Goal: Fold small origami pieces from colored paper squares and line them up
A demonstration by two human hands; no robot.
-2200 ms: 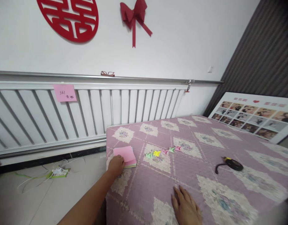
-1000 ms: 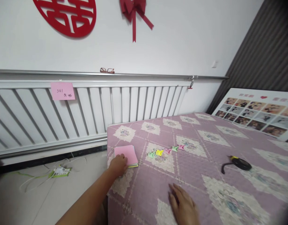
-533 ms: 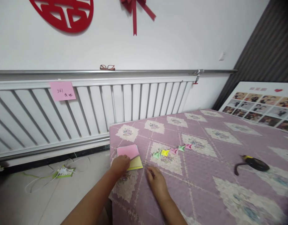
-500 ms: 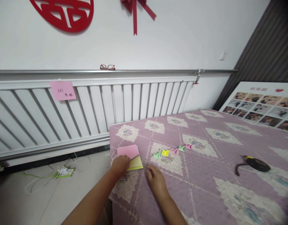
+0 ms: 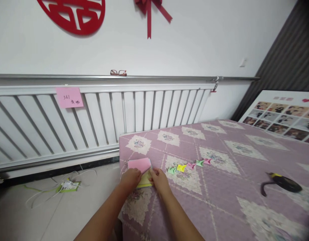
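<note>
A stack of sticky notes [image 5: 140, 164], pink on top with yellow notes below, lies at the near left corner of the purple quilted cover. My left hand [image 5: 131, 178] is closed on the near edge of the pink notes. At the stack's right side my right hand [image 5: 158, 180] has its thumb and fingers closed about the edge of the yellow notes [image 5: 145, 180]; how many sheets it grips is hidden. To the right, several small folded papers form a row: green [image 5: 171, 170], yellow [image 5: 181, 168], pink [image 5: 190, 166], then another green and another pink.
A black and yellow object with a strap [image 5: 285, 182] lies on the cover [image 5: 227, 207] at right. Behind stands a white radiator [image 5: 104, 113] bearing a pink note [image 5: 69, 97]. Glasses [image 5: 118, 72] rest on the pipe. On the floor is a power strip [image 5: 69, 186] with cables.
My right hand has moved left, from the cover beside the stack onto the edge of the notes. My left hand stays on the pink notes. The view has shifted slightly.
</note>
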